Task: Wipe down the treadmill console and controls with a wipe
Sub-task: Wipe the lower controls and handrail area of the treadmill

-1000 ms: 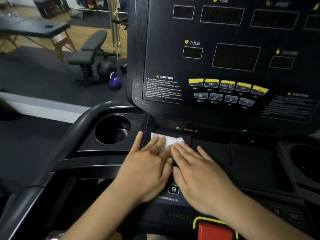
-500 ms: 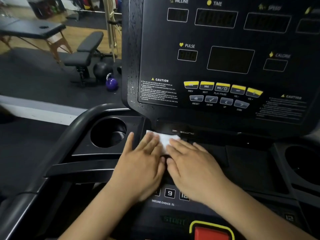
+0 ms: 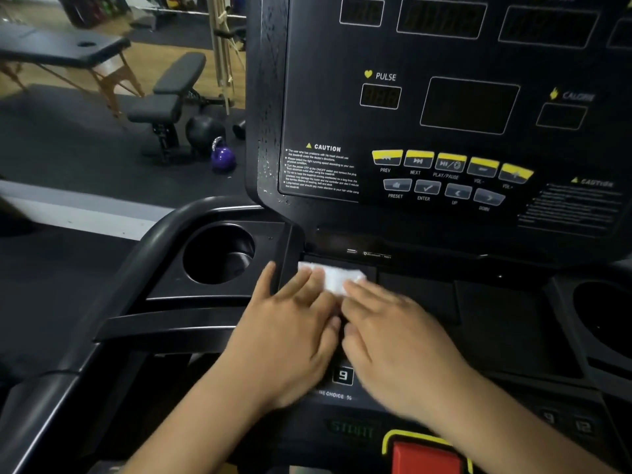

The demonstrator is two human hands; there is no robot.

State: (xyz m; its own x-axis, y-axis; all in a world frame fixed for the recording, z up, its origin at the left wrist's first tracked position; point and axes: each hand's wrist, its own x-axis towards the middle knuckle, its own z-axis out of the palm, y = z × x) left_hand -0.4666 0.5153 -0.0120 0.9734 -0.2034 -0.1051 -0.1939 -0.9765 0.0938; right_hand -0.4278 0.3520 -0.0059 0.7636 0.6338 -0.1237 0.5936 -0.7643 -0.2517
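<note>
Standing next to the treadmill here, and I'd call this the early-to-middle part of the job. The wipe (image 3: 337, 277) is down on the flat ledge (image 3: 410, 289) right under the upright console (image 3: 472, 107), poking out past the fingertips of both hands, so that ledge is what's getting done right now.

Up above the fingertips, the yellow button row (image 3: 451, 162) shows no clear sign of wiping either way. The console's left edge (image 3: 270, 131) has specks that look like wet drops, but it's hard to be sure. Between the two palms you can see the "9" key (image 3: 343, 375), and down by the right wrist there's the red stop button (image 3: 425, 453). My guess is those are left to do, same for the cup holder (image 3: 219, 254) out past the left thumb.

Grip-wise, nobody's pinching anything. The left hand (image 3: 290, 340) and right hand (image 3: 400, 354) lie flat side by side, fingers straight and nearly touching, pressing the wipe down with the fingertips. The right hand is a bit blurred.
</note>
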